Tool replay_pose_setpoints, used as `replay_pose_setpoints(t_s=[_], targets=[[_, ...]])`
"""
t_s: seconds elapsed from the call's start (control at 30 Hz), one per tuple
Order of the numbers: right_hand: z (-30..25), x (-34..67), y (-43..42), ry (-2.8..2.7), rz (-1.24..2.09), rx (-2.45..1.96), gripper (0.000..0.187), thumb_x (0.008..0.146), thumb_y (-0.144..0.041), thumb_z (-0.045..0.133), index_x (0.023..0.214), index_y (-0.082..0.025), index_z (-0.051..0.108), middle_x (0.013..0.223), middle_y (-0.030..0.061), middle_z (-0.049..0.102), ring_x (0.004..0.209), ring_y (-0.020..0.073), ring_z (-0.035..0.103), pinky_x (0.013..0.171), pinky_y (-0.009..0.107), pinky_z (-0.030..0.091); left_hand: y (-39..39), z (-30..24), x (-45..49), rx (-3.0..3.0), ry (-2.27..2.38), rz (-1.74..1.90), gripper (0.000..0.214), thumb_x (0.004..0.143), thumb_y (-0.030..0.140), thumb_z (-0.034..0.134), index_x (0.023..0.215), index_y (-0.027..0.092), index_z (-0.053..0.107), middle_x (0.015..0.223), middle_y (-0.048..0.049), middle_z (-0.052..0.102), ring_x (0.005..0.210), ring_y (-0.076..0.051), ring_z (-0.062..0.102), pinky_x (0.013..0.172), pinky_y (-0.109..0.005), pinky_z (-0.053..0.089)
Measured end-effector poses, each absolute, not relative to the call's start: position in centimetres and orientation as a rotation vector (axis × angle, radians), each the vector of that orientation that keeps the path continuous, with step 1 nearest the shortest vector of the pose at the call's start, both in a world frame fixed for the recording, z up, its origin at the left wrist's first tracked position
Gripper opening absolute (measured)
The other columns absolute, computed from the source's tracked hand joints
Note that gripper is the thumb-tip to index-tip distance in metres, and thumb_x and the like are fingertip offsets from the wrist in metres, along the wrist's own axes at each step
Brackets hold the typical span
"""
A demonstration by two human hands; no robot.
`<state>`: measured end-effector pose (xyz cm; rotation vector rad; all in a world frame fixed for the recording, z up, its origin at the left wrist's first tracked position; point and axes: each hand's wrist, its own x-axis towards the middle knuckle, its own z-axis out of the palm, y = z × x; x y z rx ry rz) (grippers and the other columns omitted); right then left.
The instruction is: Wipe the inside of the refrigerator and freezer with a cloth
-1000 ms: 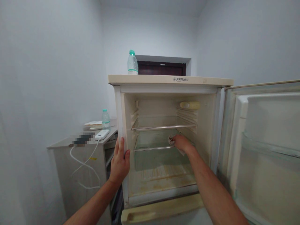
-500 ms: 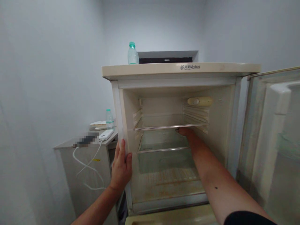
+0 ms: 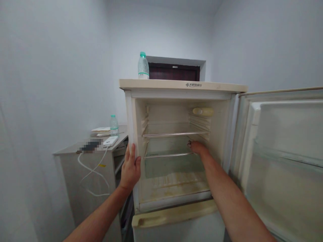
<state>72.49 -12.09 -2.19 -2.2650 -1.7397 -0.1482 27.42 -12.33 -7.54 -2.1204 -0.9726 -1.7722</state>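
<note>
Cream fridge (image 3: 161, 84), 2 teal-capped bottles (image 3: 143, 67) (image 3: 114, 127), white cable (image 3: 82, 164), seemingly greenish lower shelf (image 3: 164, 147)

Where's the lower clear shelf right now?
In the head view, the lower clear, flat shelf is near centre inside the cream fridge, below the upper clear shelf, with the right hand at its right side.

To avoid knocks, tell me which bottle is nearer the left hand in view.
The desk bottle, behind the white device; the other bottle shows higher and farther from the left hand, above the refrigerator's top edge.
</note>
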Motion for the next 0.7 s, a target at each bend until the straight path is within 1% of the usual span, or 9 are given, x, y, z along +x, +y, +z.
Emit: replay_pose_setpoints(t_s=[0.1, 0.23, 0.3, 0.37, 0.4, 0.47, 0.53, 0.6, 0.7], targets=[[-2.5, 71.8, -15.8, -1.663, -0.15, -2.369, 0.038, 0.11, -0.03, 0.057, 0.13, -0.018, 0.087, 0.133, 0.0247, 0.084, 0.116, 0.0321, 0.084, 0.098, 0.038, 0.061, -12.5, -7.4, 27.5, -2.134, -0.951, -1.788, 0.074, 0.116, 0.031, 0.054, 0.184, 0.029, 0.023, 0.19, -0.0188, 0.036, 0.175, -0.035, 0.039, 0.138, -0.056, 0.05], [-4.6, 70.2, -20.4, -1.482, -0.233, -2.296, 0.043, 0.107, -0.022, 0.051, 0.13, -0.017, 0.087, 0.13, 0.0252, 0.085, 0.122, 0.0361, 0.083, 0.104, 0.042, 0.06, -12.7, -7.1, 27.7, -2.151, -0.929, -1.827, 0.071, 0.117, 0.031, 0.053, 0.183, 0.027, 0.027, 0.19, -0.0192, 0.035, 0.176, -0.033, 0.037, 0.14, -0.055, 0.047], [-7.2, 68.4, -22.0, -1.32, -0.184, -2.132, 0.046, 0.107, -0.028, 0.049, 0.137, -0.019, 0.083, 0.13, 0.0238, 0.085, 0.123, 0.0374, 0.082, 0.106, 0.045, 0.06, -12.8, -6.9, 27.8, -2.158, -0.921, -1.834, 0.07, 0.117, 0.032, 0.051, 0.183, 0.025, 0.027, 0.191, -0.0193, 0.033, 0.177, -0.033, 0.035, 0.14, -0.054, 0.046], [-10.7, 65.6, -22.6, -1.115, 0.027, -1.875, 0.046, 0.106, -0.038, 0.049, 0.137, -0.023, 0.08, 0.131, 0.0204, 0.085, 0.123, 0.0367, 0.081, 0.106, 0.045, 0.062, -12.8, -6.9, 27.8, -2.165, -0.919, -1.831, 0.07, 0.118, 0.033, 0.05, 0.183, 0.025, 0.027, 0.192, -0.0193, 0.031, 0.178, -0.032, 0.033, 0.141, -0.054, 0.044], [-12.5, 64.0, -22.5, -1.017, 0.197, -1.712, 0.044, 0.104, -0.044, 0.051, 0.132, -0.026, 0.079, 0.131, 0.0181, 0.085, 0.122, 0.036, 0.081, 0.104, 0.046, 0.063, -12.9, -6.9, 27.8, -2.169, -0.919, -1.829, 0.069, 0.118, 0.033, 0.05, 0.183, 0.024, 0.027, 0.192, -0.0192, 0.031, 0.178, -0.032, 0.033, 0.142, -0.053, 0.043], [-15.7, 60.6, -21.5, -0.8, 0.575, -1.364, 0.038, 0.097, -0.052, 0.055, 0.117, -0.028, 0.076, 0.121, 0.0154, 0.086, 0.116, 0.036, 0.082, 0.101, 0.048, 0.066, -12.8, -6.9, 27.8, -2.172, -0.925, -1.828, 0.069, 0.118, 0.035, 0.049, 0.183, 0.024, 0.027, 0.192, -0.0192, 0.032, 0.178, -0.031, 0.032, 0.142, -0.052, 0.043], [-17.7, 57.8, -19.8, -0.62, 0.81, -1.068, 0.034, 0.087, -0.058, 0.064, 0.105, -0.03, 0.07, 0.11, 0.0126, 0.085, 0.113, 0.0363, 0.082, 0.1, 0.051, 0.067, -12.8, -6.9, 27.8, -2.176, -0.937, -1.829, 0.069, 0.118, 0.036, 0.048, 0.183, 0.024, 0.028, 0.191, -0.0198, 0.033, 0.178, -0.031, 0.033, 0.141, -0.052, 0.044], [-18.5, 55.9, -18.2, -0.546, 0.881, -0.886, 0.037, 0.079, -0.063, 0.07, 0.097, -0.031, 0.064, 0.101, 0.0101, 0.083, 0.112, 0.036, 0.081, 0.1, 0.053, 0.067, -12.9, -6.9, 27.8, -2.18, -0.956, -1.832, 0.068, 0.118, 0.036, 0.048, 0.182, 0.022, 0.03, 0.191, -0.0209, 0.034, 0.177, -0.032, 0.034, 0.14, -0.052, 0.046], [-18.4, 54.6, -16.4, -0.501, 0.818, -0.802, 0.043, 0.074, -0.068, 0.073, 0.093, -0.032, 0.058, 0.093, 0.0065, 0.078, 0.108, 0.033, 0.079, 0.097, 0.05, 0.068, -13.0, -6.9, 27.8, -2.189, -0.973, -1.832, 0.068, 0.118, 0.037, 0.048, 0.182, 0.022, 0.031, 0.19, -0.0217, 0.034, 0.177, -0.033, 0.034, 0.139, -0.053, 0.048]])
